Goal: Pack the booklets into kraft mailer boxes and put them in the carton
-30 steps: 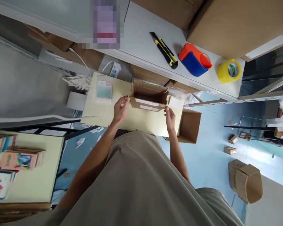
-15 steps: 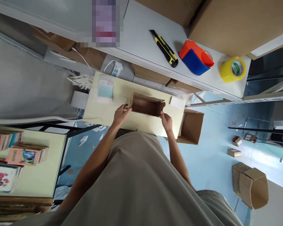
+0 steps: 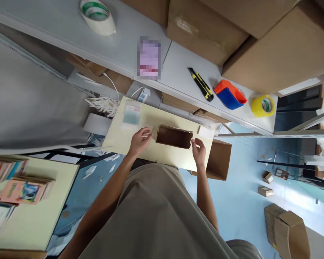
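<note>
A small brown cardboard box (image 3: 174, 136) stands open-topped on a pale yellow table (image 3: 151, 120) in front of me. My left hand (image 3: 139, 141) is at the box's left end, fingers pinched on a pale flap there. At the right end my right hand (image 3: 199, 151) has its fingers curled against the box's corner. The inside of the box looks dark and bare. A clear packet with a blue card (image 3: 131, 113) lies on the table to the left, and a white card (image 3: 206, 132) lies just right of the box.
On the grey shelf (image 3: 178, 68) behind lie a yellow-black utility knife (image 3: 201, 84), a red-blue tape dispenser (image 3: 229, 95), a yellow tape roll (image 3: 262, 105) and a white tape roll (image 3: 97, 16), under large cartons (image 3: 272, 50). An open carton (image 3: 218, 160) stands right of the table. Books (image 3: 21, 187) are stacked at the left.
The box, first tilted with its taped side toward me, now rests flat on the table with the opening up. Both hands stayed at its ends. My view has tilted upward.
</note>
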`<state>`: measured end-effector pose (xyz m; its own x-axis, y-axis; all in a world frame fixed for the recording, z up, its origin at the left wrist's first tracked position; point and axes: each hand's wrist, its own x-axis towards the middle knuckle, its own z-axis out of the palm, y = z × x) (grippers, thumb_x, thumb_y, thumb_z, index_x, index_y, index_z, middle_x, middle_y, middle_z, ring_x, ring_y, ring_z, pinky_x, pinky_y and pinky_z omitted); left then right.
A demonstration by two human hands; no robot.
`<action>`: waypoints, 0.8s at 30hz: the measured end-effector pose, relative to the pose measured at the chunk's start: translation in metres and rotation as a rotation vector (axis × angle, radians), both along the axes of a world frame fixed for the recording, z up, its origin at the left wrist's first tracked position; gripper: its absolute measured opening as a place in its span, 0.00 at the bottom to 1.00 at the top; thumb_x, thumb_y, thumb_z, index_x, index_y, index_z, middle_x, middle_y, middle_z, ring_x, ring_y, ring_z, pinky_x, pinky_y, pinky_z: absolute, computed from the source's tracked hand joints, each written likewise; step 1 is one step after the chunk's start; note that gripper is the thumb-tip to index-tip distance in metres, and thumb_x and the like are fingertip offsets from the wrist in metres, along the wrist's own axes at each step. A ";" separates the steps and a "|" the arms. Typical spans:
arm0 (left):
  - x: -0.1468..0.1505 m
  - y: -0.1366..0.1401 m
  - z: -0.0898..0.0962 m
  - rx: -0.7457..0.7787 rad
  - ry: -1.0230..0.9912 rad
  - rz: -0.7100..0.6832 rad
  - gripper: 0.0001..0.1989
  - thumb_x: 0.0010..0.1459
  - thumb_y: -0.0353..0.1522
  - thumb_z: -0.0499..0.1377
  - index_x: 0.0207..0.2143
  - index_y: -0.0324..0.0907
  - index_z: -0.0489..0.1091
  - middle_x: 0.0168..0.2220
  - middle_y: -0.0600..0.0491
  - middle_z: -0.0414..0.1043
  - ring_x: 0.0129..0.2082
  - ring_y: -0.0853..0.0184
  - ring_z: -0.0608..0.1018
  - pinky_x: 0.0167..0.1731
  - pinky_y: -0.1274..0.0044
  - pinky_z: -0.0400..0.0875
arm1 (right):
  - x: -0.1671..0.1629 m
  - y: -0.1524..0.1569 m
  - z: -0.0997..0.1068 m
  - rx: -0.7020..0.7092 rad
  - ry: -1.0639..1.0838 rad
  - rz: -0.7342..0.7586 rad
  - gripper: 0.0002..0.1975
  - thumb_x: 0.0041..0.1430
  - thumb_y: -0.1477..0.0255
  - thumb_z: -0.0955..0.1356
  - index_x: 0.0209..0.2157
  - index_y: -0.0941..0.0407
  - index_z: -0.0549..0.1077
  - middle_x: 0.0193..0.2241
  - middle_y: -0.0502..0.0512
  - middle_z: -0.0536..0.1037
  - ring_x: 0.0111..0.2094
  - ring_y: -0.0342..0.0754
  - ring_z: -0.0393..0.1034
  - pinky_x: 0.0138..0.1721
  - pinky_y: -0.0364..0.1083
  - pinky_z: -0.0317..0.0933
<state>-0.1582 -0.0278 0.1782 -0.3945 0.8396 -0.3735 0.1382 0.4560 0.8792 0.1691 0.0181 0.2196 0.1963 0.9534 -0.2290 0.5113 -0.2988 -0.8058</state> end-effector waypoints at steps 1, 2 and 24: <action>-0.005 0.004 0.004 0.035 -0.008 0.005 0.26 0.58 0.51 0.68 0.53 0.46 0.80 0.50 0.44 0.88 0.49 0.54 0.88 0.48 0.66 0.84 | -0.006 0.003 0.008 0.026 -0.008 -0.003 0.39 0.67 0.36 0.70 0.54 0.59 0.83 0.54 0.74 0.87 0.53 0.62 0.84 0.51 0.57 0.78; -0.011 0.007 0.009 0.066 -0.014 0.010 0.26 0.59 0.51 0.68 0.53 0.47 0.80 0.50 0.43 0.88 0.50 0.53 0.88 0.48 0.65 0.84 | -0.013 0.006 0.016 0.051 -0.014 -0.001 0.38 0.67 0.37 0.70 0.54 0.59 0.84 0.53 0.73 0.88 0.53 0.62 0.84 0.50 0.57 0.79; -0.160 0.054 -0.104 -0.185 0.170 0.127 0.29 0.60 0.35 0.66 0.63 0.38 0.76 0.64 0.33 0.77 0.67 0.44 0.80 0.70 0.57 0.73 | -0.316 0.052 -0.080 -0.229 0.055 0.436 0.16 0.72 0.59 0.74 0.54 0.54 0.81 0.55 0.65 0.88 0.53 0.56 0.86 0.57 0.52 0.77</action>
